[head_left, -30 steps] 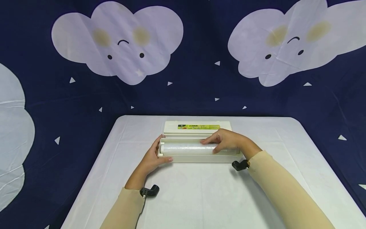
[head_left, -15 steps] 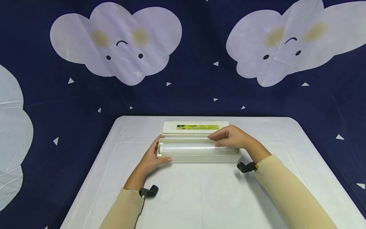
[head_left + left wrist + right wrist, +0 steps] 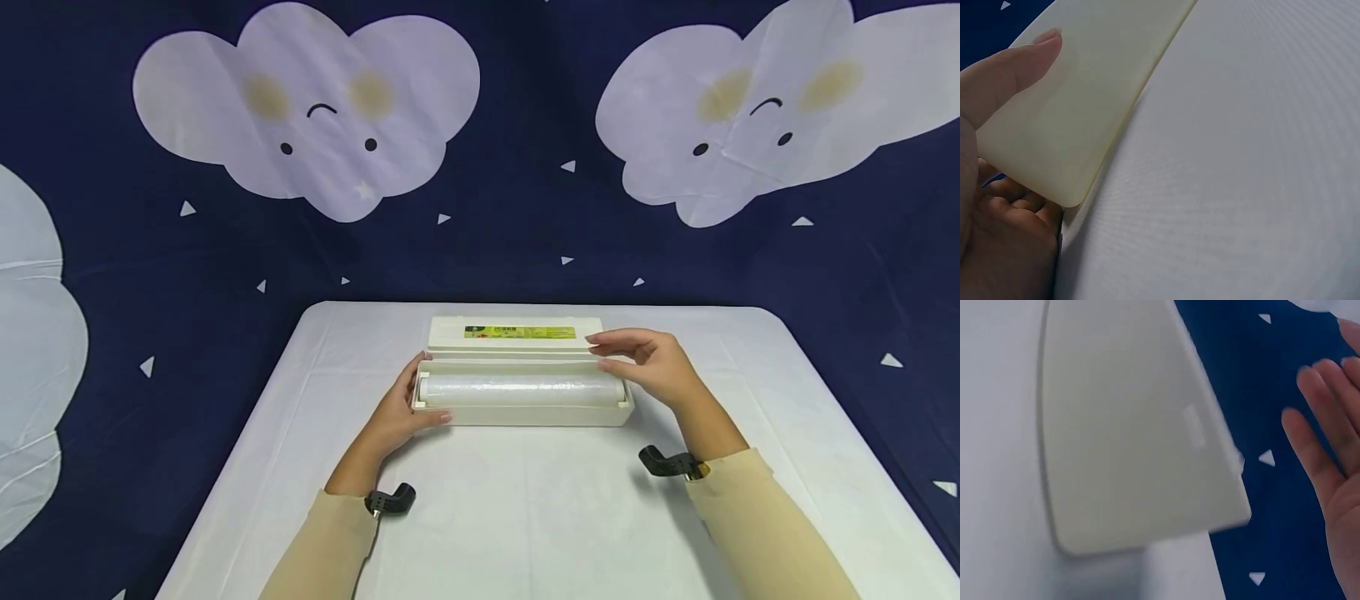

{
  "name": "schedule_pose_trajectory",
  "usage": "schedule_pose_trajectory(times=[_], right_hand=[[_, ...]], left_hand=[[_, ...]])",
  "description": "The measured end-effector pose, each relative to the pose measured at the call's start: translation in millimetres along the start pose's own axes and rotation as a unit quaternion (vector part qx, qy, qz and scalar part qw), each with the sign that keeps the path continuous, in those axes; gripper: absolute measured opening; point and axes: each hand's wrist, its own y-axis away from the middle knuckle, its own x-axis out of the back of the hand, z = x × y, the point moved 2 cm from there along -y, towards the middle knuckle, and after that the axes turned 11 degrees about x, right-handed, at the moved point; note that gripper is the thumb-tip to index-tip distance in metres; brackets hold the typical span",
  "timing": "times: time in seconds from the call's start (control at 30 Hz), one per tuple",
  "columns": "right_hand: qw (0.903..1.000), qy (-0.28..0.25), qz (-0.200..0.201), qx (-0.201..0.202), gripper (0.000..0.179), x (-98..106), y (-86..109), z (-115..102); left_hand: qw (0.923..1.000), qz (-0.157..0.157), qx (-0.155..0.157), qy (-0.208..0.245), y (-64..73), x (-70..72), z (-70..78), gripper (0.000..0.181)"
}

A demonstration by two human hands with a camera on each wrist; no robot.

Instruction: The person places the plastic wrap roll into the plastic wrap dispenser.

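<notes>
A cream plastic cling film box (image 3: 525, 417) lies on the white table with its lid (image 3: 444, 335) tipped back behind it. Inside, a roll of clear cling film (image 3: 517, 389) spans the box from end to end. My left hand (image 3: 390, 417) grips the left end of the box, thumb (image 3: 1032, 65) on the front wall and fingers round the end. Over the right end hovers my right hand (image 3: 654, 362), its fingers loosely bent and nothing held; the right wrist view shows its fingers (image 3: 1322, 406) apart from the box.
A yellow-green printed label (image 3: 519, 332) is on the lid. White cloth covers the table (image 3: 495, 517), and behind it hangs a dark blue curtain (image 3: 517, 242) with cloud prints. Black wrist cameras sit at both wrists.
My right hand has come off the cling film roll and moved right and up, uncovering the roll's right end. My left hand and the box have stayed in place.
</notes>
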Motion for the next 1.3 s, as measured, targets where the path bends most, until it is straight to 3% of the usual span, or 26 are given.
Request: schedule_pose_trajectory(times=[0.1,0.27,0.5,0.9,1.3], right_hand=[[0.9989,0.013,0.044,0.011,0.048,4.0,8.3,-1.2],[0.9952,0.045,0.086,-0.013,0.074,6.9,21.4,0.1],[0.9953,0.026,0.086,-0.035,0.089,7.3,46.7,19.7],[0.9866,0.049,0.071,-0.139,0.099,-5.1,79.6,35.4],[0.9904,0.007,0.062,-0.123,0.094,-10.7,84.0,38.4]], left_hand=[[1.0000,0.003,0.003,-0.006,0.4,0.3,0.5,0.120],[1.0000,0.000,0.002,-0.006,-0.3,0.4,0.7,0.121],[1.0000,-0.002,0.000,-0.002,0.3,0.9,2.6,0.120],[0.9999,0.002,0.007,-0.009,1.2,0.6,1.1,0.121],[1.0000,-0.002,0.000,-0.003,1.2,0.4,-0.5,0.120]])
